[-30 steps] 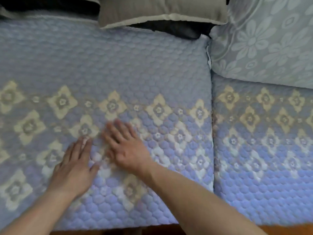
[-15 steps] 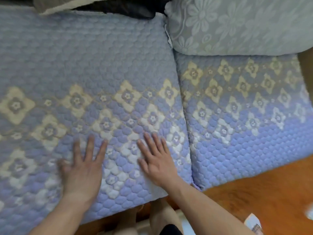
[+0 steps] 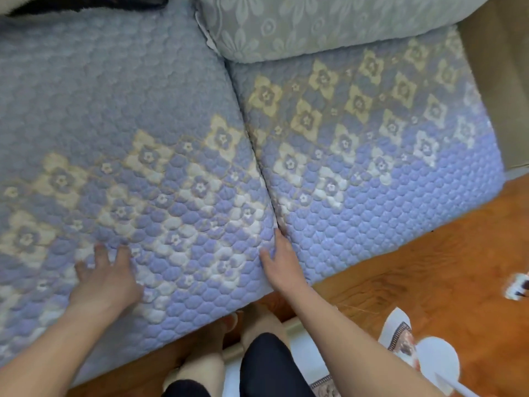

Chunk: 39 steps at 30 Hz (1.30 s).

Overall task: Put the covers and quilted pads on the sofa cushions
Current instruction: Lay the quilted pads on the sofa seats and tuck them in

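Two quilted pads cover two seat cushions, side by side. The left hand (image 3: 107,277) lies flat on the left quilted pad (image 3: 128,156), fingers straight and spread. The right hand (image 3: 282,262) rests at that pad's right edge, fingers straight and together, their tips in the seam against the right quilted pad (image 3: 380,173). One floral back cushion (image 3: 315,21) sits behind.
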Motion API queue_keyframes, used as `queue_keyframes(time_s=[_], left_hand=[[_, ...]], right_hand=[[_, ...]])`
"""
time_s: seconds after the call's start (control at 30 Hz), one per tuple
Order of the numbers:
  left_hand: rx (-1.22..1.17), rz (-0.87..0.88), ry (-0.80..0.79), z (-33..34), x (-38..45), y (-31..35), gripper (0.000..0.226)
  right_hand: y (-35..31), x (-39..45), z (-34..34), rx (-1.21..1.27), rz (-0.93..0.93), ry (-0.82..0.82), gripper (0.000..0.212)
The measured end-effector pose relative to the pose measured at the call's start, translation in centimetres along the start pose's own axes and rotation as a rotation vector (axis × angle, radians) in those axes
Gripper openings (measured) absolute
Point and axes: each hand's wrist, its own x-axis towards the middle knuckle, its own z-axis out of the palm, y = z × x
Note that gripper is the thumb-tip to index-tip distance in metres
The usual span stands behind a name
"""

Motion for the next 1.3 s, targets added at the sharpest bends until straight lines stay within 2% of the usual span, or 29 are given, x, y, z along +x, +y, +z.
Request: queue_keyframes(time_s=[0.07, 0.1, 0.13, 0.17, 0.2, 0.23, 0.3, 0.4, 0.47, 0.5, 0.57, 0.6, 0.67, 0.7, 0.73, 0.83, 0.93, 1.03, 1.1, 1.17, 1.23, 1.3], left_hand=[[0.007, -0.013, 0.002, -0.6, -0.4, 0.6, 0.078], [0.009, -0.019, -0.010, -0.6, -0.4, 1.0, 0.078], [0.015, -0.031, -0.032, -0.7, -0.5, 1.3, 0.079], [0.023, -0.044, -0.046, -0.5, -0.3, 1.4, 0.080], [0.027, -0.047, -0.043, -0.3, -0.1, 1.4, 0.081], [0.035, -0.045, -0.044, -0.1, 0.2, 1.4, 0.081], [0.052, -0.031, -0.045, -0.1, 0.6, 1.5, 0.081], [0.079, -0.003, -0.010, -0.3, -0.2, 1.9, 0.079], [0.095, 0.033, 0.039, -0.4, -1.0, 2.1, 0.086], [0.071, 0.049, 0.060, -0.3, -1.6, 1.9, 0.090], [-0.009, 0.127, 0.113, -0.4, -2.8, 0.0, 0.092], [-0.028, 0.201, 0.127, -0.5, -3.1, -1.6, 0.089], [-0.038, 0.391, 0.137, -0.2, -3.3, -6.4, 0.075], [-0.024, 0.452, 0.172, -0.2, -3.0, -9.3, 0.070], [-0.011, 0.472, 0.233, -0.4, -2.2, -12.2, 0.068], [-0.100, 0.329, 0.427, -2.2, 2.9, -19.4, 0.066], [-0.220, 0.129, 0.486, -5.0, 8.6, -23.6, 0.064], [-0.320, -0.064, 0.419, -4.9, 13.7, -25.6, 0.064], [-0.297, -0.081, 0.409, -4.1, 15.0, -25.6, 0.067], [-0.302, -0.073, 0.480, -3.5, 15.3, -25.3, 0.067], [-0.327, -0.022, 0.533, -3.4, 14.8, -25.6, 0.068], [-0.322, 0.073, 0.545, -3.2, 13.9, -27.0, 0.069]], right_hand=[[2.5, -3.4, 0.2, 0.059, 0.110, 0.105, 0.038], [3.8, -5.0, 0.7, 0.154, 0.248, 0.186, 0.030], [5.1, -5.7, 1.3, 0.364, 0.441, 0.260, 0.026], [5.4, -5.8, 1.4, 0.649, 0.623, 0.254, 0.026], [5.5, -5.0, 1.7, 0.920, 0.726, 0.188, 0.028], [5.3, -3.7, 1.8, 1.125, 0.717, 0.146, 0.030], [4.4, -1.7, 2.5, 1.232, 0.605, 0.114, 0.031], [3.1, -2.2, 4.1, 1.008, 0.591, 0.118, 0.048], [1.3, -3.3, 4.2, 0.675, 0.613, 0.237, 0.049], [-1.0, -3.7, 4.1, 0.492, 0.551, 0.333, 0.047], [-7.0, -3.6, 5.0, 0.194, 0.155, 0.450, 0.048], [-10.2, -3.3, 6.0, 0.029, -0.102, 0.428, 0.050], [-14.9, -1.8, 9.0, -0.364, -0.487, 0.295, 0.056], [-16.6, -0.8, 10.5, -0.546, -0.627, 0.235, 0.058], [-18.2, 0.2, 11.6, -0.666, -0.691, 0.210, 0.061], [-25.1, 2.2, 12.6, -0.692, -0.673, 0.263, 0.070], [-29.1, 6.4, 11.7, -0.667, -0.550, 0.416, 0.073], [-32.7, 11.6, 10.9, -0.513, -0.231, 0.538, 0.073], [-37.0, 13.3, 15.0, -0.455, -0.168, 0.590, 0.077], [-42.4, 12.0, 22.8, -0.521, -0.390, 0.567, 0.078], [-47.1, 8.8, 31.0, -0.606, -0.701, 0.384, 0.076], [-49.2, 6.1, 35.2, -0.731, -0.922, 0.158, 0.077]])
